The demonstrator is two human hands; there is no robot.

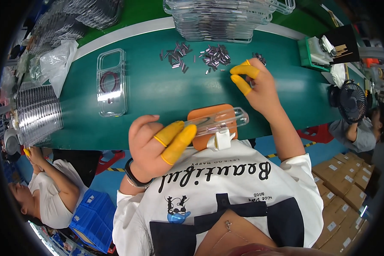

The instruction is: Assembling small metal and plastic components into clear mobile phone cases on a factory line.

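Note:
My left hand (158, 143), with yellow finger cots on two fingers, grips a clear phone case (242, 116) tilted on its side near my body. Behind and under the case is an orange pad (202, 113); a small white block (222, 140) sits at its near edge. My right hand (256, 81), also in yellow finger cots, hovers beside a pile of small dark shiny pieces (215, 56). Its thumb and forefinger tips come together; anything between them is too small to make out. Another loose group of the pieces (175, 55) lies farther left.
One clear phone case with a dark ring (109, 83) lies at left. Stacked clear cases stand at the back (217, 21) and far left (40, 113). On the right are a green bin (313, 55) and a black fan (352, 100). Co-workers sit on both sides.

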